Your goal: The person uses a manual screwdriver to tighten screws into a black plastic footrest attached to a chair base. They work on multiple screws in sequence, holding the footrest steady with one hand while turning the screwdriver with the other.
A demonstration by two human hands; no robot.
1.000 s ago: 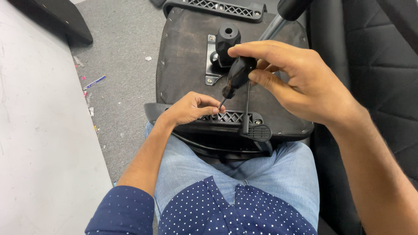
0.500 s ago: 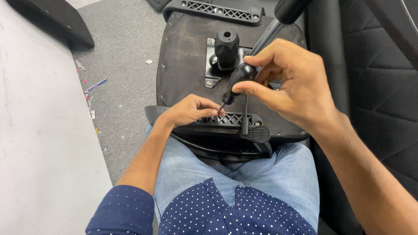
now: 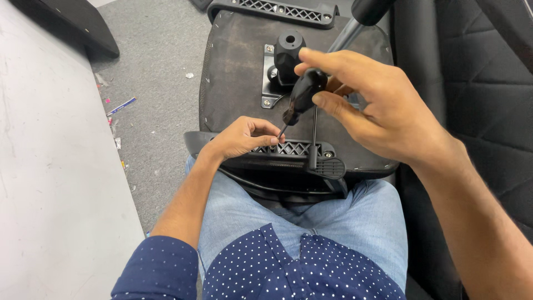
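We are looking down at an upturned chair seat (image 3: 233, 83) lying across our lap, its dark fabric underside facing up so the fittings are within easy reach, and its near edge is resting against our jeans (image 3: 250, 211). Our right hand (image 3: 377, 111) is gripping a black-handled screwdriver (image 3: 302, 94), thumb and fingers curled firmly around the handle, and we are tilting the tool so its thin shaft is slanting down and to the left, toward the black plastic bracket (image 3: 288, 153) that is running along the seat's near edge. Our left hand (image 3: 239, 139) is resting on that bracket, fingers pinched together right at the screwdriver tip, seemingly steadying a small screw or the tip itself; the screw is too small to make out, so we cannot tell exactly what those fingertips are pinching. That low, braced hand is keeping the tip from wandering, we judge. A metal mounting plate (image 3: 269, 78) with a black cylinder fitting (image 3: 288, 53) is sitting farther up the seat, untouched. A thin black lever (image 3: 325, 164) is lying just beside the bracket. Grey carpet (image 3: 155, 83) is showing to the left.
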